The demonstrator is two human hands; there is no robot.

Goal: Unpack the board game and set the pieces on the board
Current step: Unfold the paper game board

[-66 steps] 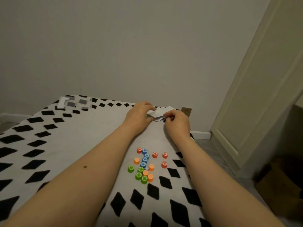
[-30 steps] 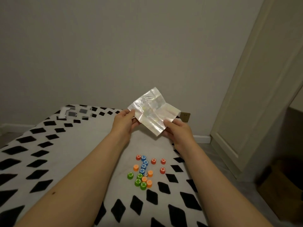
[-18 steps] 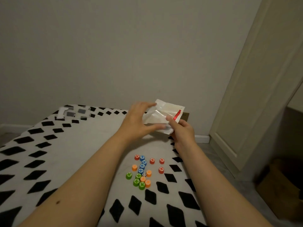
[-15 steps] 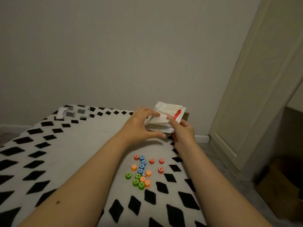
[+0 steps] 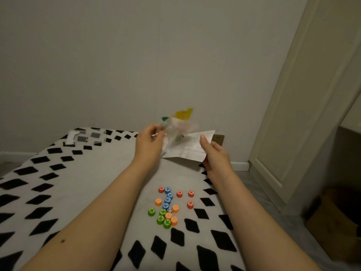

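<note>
I hold a folded paper game board (image 5: 185, 145) in the air over the bed, partly unfolded. My left hand (image 5: 149, 140) pinches its left flap, which is blurred and shows yellow and green print at the top. My right hand (image 5: 213, 155) grips its white right edge. Below, on the bedspread, lie several small round pieces (image 5: 169, 206) in red, blue, orange and green, with a small white die (image 5: 169, 209) among them.
The bedspread (image 5: 64, 184) is white with black diamonds. A clear plastic case (image 5: 86, 136) lies at its far left corner. A wall socket (image 5: 218, 139) sits behind the board. A cream door (image 5: 304, 106) and a cardboard box (image 5: 336, 222) stand at the right.
The folded sheet has been opening: my left hand pulled one flap up and to the left, showing coloured print, while my right hand keeps the right edge. The pieces have not moved.
</note>
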